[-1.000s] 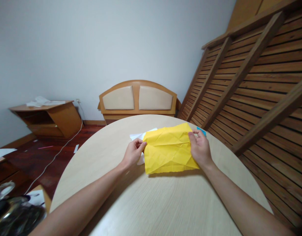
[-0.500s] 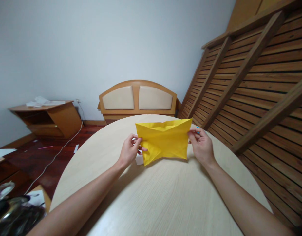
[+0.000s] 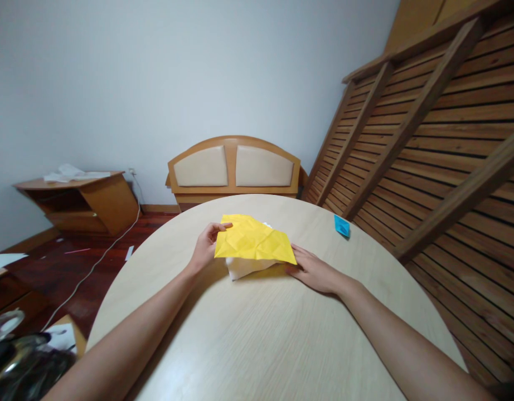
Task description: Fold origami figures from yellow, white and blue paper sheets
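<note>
A creased yellow paper sheet [image 3: 252, 242] hangs nearly flat just above the round pale wooden table [image 3: 265, 334]. My left hand [image 3: 205, 247] pinches its far left corner. My right hand [image 3: 313, 272] lies low on the table and holds the sheet's near right corner. White paper [image 3: 242, 268] lies on the table under the yellow sheet, mostly hidden by it.
A small blue folded paper piece [image 3: 342, 225] rests on the table at the right. A wooden headboard [image 3: 234, 167] stands behind the table, slatted wooden frames [image 3: 428, 128] lean at the right, a low cabinet [image 3: 79, 200] at the left, a cable on the floor.
The yellow sheet was lifted upright off the table, then turned and lowered nearly flat over the white paper. My right hand dropped toward the table, uncovering the blue piece.
</note>
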A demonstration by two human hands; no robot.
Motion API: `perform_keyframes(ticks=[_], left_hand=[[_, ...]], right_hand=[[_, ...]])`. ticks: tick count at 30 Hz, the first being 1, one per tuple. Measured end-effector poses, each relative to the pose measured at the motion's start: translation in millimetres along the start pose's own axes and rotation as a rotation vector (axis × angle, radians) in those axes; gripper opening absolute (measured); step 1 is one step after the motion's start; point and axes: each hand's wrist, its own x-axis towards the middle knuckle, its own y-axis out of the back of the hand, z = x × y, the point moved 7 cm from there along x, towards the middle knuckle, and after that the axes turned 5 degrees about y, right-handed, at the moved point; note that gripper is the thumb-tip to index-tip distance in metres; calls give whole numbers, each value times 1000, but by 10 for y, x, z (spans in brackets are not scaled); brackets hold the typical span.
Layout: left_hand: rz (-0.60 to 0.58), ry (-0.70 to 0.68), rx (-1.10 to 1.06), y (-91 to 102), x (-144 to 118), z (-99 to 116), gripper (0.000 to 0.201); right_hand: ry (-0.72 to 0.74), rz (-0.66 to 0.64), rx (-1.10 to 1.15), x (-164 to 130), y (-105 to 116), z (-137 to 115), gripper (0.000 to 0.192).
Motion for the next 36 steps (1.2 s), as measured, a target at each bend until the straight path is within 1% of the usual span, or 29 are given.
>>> perform_keyframes(ticks=[1,3,4,6,7,10,12,15,19,22,25,27,29,32,33,34,36], left_hand=[[-29,43,28,9,12,-57,44],[-91,101,95,18,21,-127,38],[-133,111,151,11,19,-138,33],[-224,79,326,-16,6,-116,24],[-280,49,436,-39,-6,-100,24],[-449,-38,732,-109,-51,-99,31],[-540,-61,860,-133,-74,-144,36],[-596,-63,972,-131,-76,-210,41],[-621,-81,999,-141,-80,-219,41],[-636,-110,1012,-164,-110,-196,45],[-642,-148,1057,-174,-137,-167,55],[-604,-195,1103,-156,-127,-130,60],[-521,-235,1143,-113,-91,-81,59],[-354,-271,1177,-44,-40,8,52],[-312,-279,1181,-36,-37,38,49],[-276,-289,1183,-37,-42,68,47],[-254,-303,1182,-75,-75,110,44]], right_hand=[[29,-154,-83,9,-76,-48,28],[27,-287,-214,12,-97,-89,27],[28,-310,-256,12,-83,-106,27],[41,-314,-286,11,-49,-142,27],[50,-307,-282,10,-37,-159,27],[34,-272,-255,16,-11,-178,25],[-3,-257,-247,22,9,-171,24],[-46,-243,-267,25,55,-161,25],[-87,-236,-264,8,91,-147,32],[-178,-151,-168,-10,112,-113,31],[-261,-96,-71,-22,94,-50,29],[-291,-61,-87,-22,134,37,28],[-315,54,-210,-40,310,184,26],[-353,264,-525,-162,715,469,28],[-402,307,-625,-234,843,591,31],[-480,338,-711,-321,963,725,34],[-654,354,-796,-499,1136,985,42]])
